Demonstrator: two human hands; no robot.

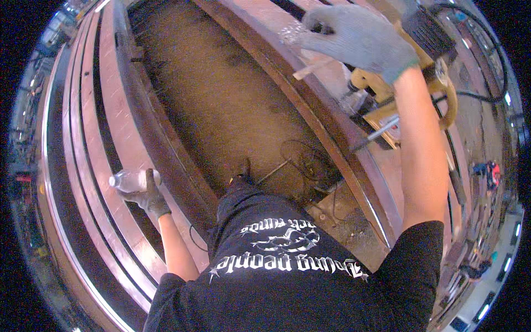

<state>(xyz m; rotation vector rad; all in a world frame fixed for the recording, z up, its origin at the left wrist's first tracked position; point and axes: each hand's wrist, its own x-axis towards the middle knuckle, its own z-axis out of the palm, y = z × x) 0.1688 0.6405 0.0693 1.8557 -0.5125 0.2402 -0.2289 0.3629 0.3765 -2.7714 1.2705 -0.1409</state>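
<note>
My left hand (148, 195), in a dark work glove, is wrapped round a clear plastic bottle (135, 179) with a white cap, tilted over the steel beams at the left. Up at the right, my right hand (351, 41) wears a grey glove, its fingers curled in towards the thumb. Whatever it may grip is hidden. White specks (289, 34) show at its fingertips, and a pale stick (314, 67) pokes out below it; I cannot tell whether the hand holds the stick. Beside the right forearm sits a yellow machine (376, 88) with a dark motor housing (428, 32).
Long steel beams (119, 105) run along the left, and another rusty-edged beam (310, 119) lies on the right. Between them is a brown floor (221, 83) with a coiled cable (310, 160). A black hose (500, 83) loops behind the machine. Another person (489, 172) is far off at the right.
</note>
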